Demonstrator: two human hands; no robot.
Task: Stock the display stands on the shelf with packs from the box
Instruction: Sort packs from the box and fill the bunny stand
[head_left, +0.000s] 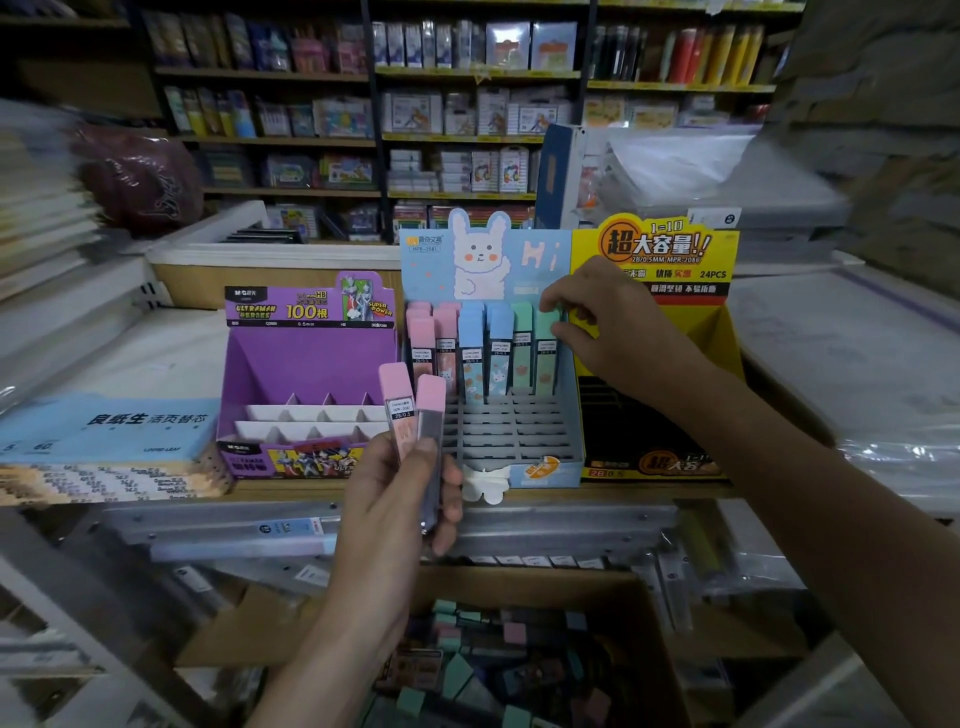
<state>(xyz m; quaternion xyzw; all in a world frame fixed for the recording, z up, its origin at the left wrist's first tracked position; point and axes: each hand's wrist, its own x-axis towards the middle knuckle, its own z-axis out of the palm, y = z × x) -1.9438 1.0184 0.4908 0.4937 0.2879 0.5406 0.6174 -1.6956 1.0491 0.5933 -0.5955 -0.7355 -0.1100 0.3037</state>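
Blue rabbit-printed display stand (535, 260), marked "MPR-2081" and "Hi", at the centre of the shelf (291, 491): its back row holds upright packs (471, 353) in pink, blue and green, labelled "2B/0.5". The right hand (592, 322) pinches the top of the rightmost green pack (545, 358) in that row. The left hand (400, 499), in front of the stand, grips two pink-capped packs (397, 395) upright. Left, a purple M&G "ULTRAMAN HEROES" stand (306, 358), "100根", shows white dividers. Right, a yellow stand (670, 249) reads "超大容量!!", "2B/0.5MM MPR-2086", "24PCS". Below the shelf, the cardboard box (519, 584) contains loose packs (514, 634) in pink, green and blue.
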